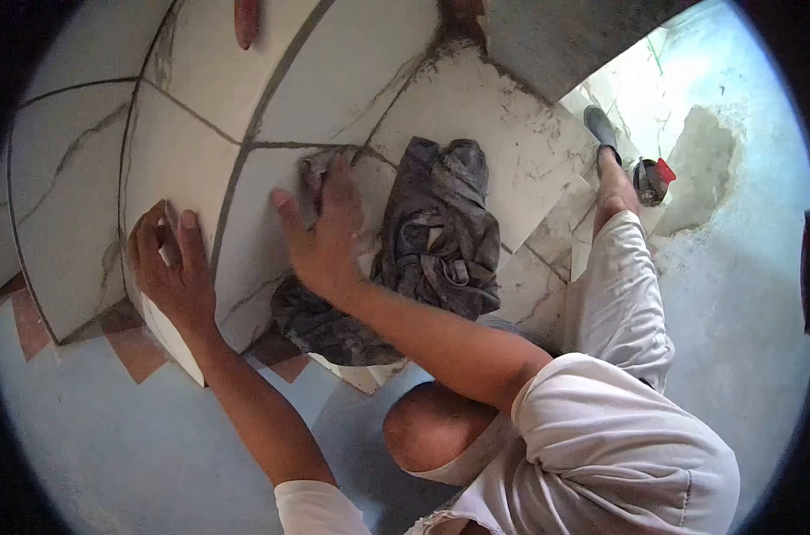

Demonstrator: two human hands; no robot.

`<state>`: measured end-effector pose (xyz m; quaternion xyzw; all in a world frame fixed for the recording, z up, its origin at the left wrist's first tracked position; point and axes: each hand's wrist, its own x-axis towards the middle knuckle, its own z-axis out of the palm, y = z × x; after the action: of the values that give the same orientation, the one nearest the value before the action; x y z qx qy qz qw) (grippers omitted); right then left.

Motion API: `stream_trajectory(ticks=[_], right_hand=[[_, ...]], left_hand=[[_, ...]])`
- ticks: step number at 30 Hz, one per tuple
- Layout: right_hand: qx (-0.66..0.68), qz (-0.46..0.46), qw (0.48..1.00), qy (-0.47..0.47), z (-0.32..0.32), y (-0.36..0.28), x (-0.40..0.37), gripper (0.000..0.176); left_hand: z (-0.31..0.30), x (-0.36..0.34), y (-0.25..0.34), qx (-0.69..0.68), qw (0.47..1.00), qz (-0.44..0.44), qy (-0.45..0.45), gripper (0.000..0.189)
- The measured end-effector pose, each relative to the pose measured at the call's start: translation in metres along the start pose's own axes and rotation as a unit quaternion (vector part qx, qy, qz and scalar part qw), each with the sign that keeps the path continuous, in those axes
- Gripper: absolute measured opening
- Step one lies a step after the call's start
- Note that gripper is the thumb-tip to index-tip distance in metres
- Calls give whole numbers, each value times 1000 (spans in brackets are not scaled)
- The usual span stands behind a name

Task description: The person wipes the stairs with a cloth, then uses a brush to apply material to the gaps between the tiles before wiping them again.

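Observation:
My right hand [329, 236] presses a small grey-brown rag [312, 178] against a white veined tile [271, 192], close to a dark joint line. Its fingers are slightly blurred, and the thumb sticks out to the side. My left hand [175, 267] rests on the pale tiled step edge [169, 201], its fingers bent and the thumb apart. Something pale shows in the gap between them, perhaps just tile. Beside my right forearm lies a crumpled dark grey cloth [441, 236], part of which runs beneath the arm.
Tiled steps curve across the left, with brown triangular tiles [136, 352] at their foot. A reddish object [246, 22] lies at the top. Dirt marks a tile [485, 116] near a grey slab [574, 40]. Beyond my outstretched leg stands a dark container [648, 183] with something red.

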<state>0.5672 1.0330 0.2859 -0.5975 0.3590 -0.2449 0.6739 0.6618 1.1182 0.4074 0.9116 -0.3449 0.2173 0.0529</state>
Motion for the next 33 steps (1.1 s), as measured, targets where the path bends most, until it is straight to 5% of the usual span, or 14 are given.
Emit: stream_trajectory(ticks=[6,8,12,15,17,20,27,29,33], right_hand=[[28,109,992,-50,-5,4,9,94],[35,26,998,-34,-6,-3,2,94],[14,56,995,-83,-20,-2,6,94],[59,44,997,-31,-10,1,0,94],[43,-33,998,-40,-13,3,-4,91],[7,70,997,-37,-14,11,11,88],[-54,-24,996,-64,-25,8,11,83],[1,77,995,-68,-21,-2,12,82],[-59,-45,996,-48,-22,-8,-1,75]], left_hand=[[-1,0,3,-43,999,-13,-2,33],[-1,0,6,-39,999,-14,8,32],[0,2,6,-42,999,-6,9,34],[-1,3,9,-40,999,-18,7,33],[0,5,7,-53,998,-10,15,33],[0,4,7,-63,998,-19,9,33],[-1,4,8,-27,1000,-11,9,39],[0,4,8,-12,1000,-5,11,39],[3,1,10,-18,999,-42,3,49]])
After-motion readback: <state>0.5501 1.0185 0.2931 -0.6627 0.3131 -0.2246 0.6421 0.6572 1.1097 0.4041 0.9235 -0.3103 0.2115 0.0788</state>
